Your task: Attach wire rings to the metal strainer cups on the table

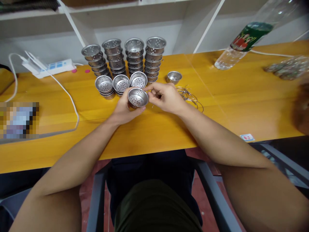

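1. A perforated metal cup (pixel 138 97) is held just above the yellow wooden table (pixel 154 129), near its middle and directly in front of the person, with its open mouth tilted toward the camera.
2. The cup is cradled from below and from the left by the left hand (pixel 124 109); the fingers are curled around its wall, closed on it rather than spread.
3. The right hand (pixel 166 98) is brought against the cup's right edge. Its thumb and forefinger are pinched together at the rim, and the other fingers are loosely curled. Whether anything thin is caught in that pinch cannot be told.
4. The two hands are thus met at the cup, both closed on it.
5. Just behind the cup, three short stacks (pixel 120 83) of the same perforated cups are set in a row, and behind those four tall stacks (pixel 125 58) are lined up.
6. A single small cup (pixel 174 76) is stood apart to the right of the stacks.
7. A tangle of thin wire rings (pixel 190 96) is spread on the table just beside the right hand, at its far side.
8. Well apart to the left, a white power strip (pixel 49 67) is laid with its cable (pixel 72 106) looped across the wood; to the right, a plastic bottle (pixel 243 38) is seen lying, and a small card (pixel 247 137) is placed at the table's near edge.
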A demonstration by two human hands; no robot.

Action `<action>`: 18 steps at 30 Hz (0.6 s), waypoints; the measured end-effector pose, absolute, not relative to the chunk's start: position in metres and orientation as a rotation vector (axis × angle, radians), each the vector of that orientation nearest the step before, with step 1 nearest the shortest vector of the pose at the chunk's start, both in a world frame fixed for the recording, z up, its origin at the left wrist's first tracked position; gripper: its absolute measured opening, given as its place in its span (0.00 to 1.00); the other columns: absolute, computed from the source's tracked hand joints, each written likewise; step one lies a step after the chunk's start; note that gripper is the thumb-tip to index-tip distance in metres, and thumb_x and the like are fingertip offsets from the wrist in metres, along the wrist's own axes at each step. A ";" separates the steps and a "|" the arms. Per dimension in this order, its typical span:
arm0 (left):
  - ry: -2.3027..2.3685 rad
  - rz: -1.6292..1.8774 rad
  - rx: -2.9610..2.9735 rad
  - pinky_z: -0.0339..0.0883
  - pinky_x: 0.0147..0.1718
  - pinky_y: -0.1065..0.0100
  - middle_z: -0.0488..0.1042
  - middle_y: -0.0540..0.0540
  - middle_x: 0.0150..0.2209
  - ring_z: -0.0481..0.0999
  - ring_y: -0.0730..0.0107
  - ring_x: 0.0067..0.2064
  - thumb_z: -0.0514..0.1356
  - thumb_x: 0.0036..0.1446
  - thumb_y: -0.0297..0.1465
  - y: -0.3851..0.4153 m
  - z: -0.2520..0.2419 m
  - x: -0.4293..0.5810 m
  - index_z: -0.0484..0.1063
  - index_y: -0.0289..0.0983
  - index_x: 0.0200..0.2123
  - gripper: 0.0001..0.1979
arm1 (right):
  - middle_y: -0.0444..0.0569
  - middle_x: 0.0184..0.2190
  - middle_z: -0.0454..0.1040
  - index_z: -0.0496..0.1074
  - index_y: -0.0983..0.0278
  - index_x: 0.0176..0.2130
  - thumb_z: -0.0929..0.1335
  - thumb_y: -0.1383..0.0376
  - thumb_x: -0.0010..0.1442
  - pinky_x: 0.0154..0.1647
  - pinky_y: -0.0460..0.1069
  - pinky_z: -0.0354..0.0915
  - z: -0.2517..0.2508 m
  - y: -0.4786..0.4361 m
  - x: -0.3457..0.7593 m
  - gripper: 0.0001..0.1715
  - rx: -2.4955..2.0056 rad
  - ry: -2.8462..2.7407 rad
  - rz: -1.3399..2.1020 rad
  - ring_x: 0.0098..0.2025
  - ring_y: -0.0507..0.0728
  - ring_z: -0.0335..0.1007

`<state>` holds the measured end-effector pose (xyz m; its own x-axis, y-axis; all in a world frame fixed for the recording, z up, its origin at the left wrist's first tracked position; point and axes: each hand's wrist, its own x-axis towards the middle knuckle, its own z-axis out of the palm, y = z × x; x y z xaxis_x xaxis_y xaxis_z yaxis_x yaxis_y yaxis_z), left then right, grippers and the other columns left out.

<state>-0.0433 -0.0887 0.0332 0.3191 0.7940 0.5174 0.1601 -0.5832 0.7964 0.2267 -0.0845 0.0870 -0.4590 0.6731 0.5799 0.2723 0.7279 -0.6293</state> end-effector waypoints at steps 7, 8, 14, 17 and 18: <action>0.888 1.235 2.032 0.88 0.68 0.44 0.88 0.38 0.65 0.91 0.41 0.66 0.89 0.58 0.65 -0.090 0.040 -0.046 0.76 0.46 0.70 0.50 | 0.38 0.29 0.70 0.87 0.59 0.53 0.74 0.64 0.78 0.40 0.53 0.62 0.088 -0.087 0.226 0.08 -0.723 -2.066 0.554 0.31 0.54 0.65; 0.892 1.232 2.038 0.88 0.67 0.44 0.88 0.39 0.65 0.91 0.42 0.66 0.89 0.58 0.65 -0.090 0.040 -0.047 0.75 0.46 0.69 0.50 | 0.38 0.29 0.70 0.86 0.59 0.53 0.75 0.64 0.78 0.40 0.53 0.62 0.088 -0.087 0.225 0.08 -0.721 -2.060 0.556 0.32 0.55 0.65; 0.903 1.222 2.060 0.86 0.67 0.45 0.87 0.39 0.65 0.90 0.42 0.66 0.87 0.61 0.63 -0.092 0.038 -0.047 0.74 0.46 0.69 0.47 | 0.38 0.28 0.67 0.86 0.59 0.53 0.75 0.61 0.79 0.38 0.53 0.61 0.084 -0.088 0.219 0.08 -0.704 -2.013 0.627 0.31 0.55 0.63; 0.908 1.201 2.048 0.86 0.66 0.46 0.87 0.39 0.65 0.90 0.43 0.66 0.86 0.62 0.65 -0.092 0.038 -0.047 0.73 0.46 0.70 0.48 | 0.38 0.28 0.66 0.86 0.59 0.54 0.76 0.58 0.79 0.37 0.53 0.61 0.082 -0.087 0.218 0.09 -0.709 -1.986 0.672 0.31 0.55 0.62; 0.909 1.196 2.045 0.87 0.66 0.46 0.87 0.39 0.65 0.90 0.43 0.65 0.86 0.62 0.66 -0.092 0.038 -0.046 0.73 0.46 0.70 0.49 | 0.38 0.28 0.66 0.86 0.59 0.54 0.77 0.57 0.79 0.36 0.53 0.61 0.081 -0.087 0.218 0.10 -0.708 -1.979 0.683 0.31 0.55 0.62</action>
<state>-0.0464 -0.0923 0.0382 0.3608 0.7941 0.4891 0.2585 -0.5890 0.7657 0.2179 -0.0868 0.0807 -0.4328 0.7060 0.5606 0.2102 0.6838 -0.6987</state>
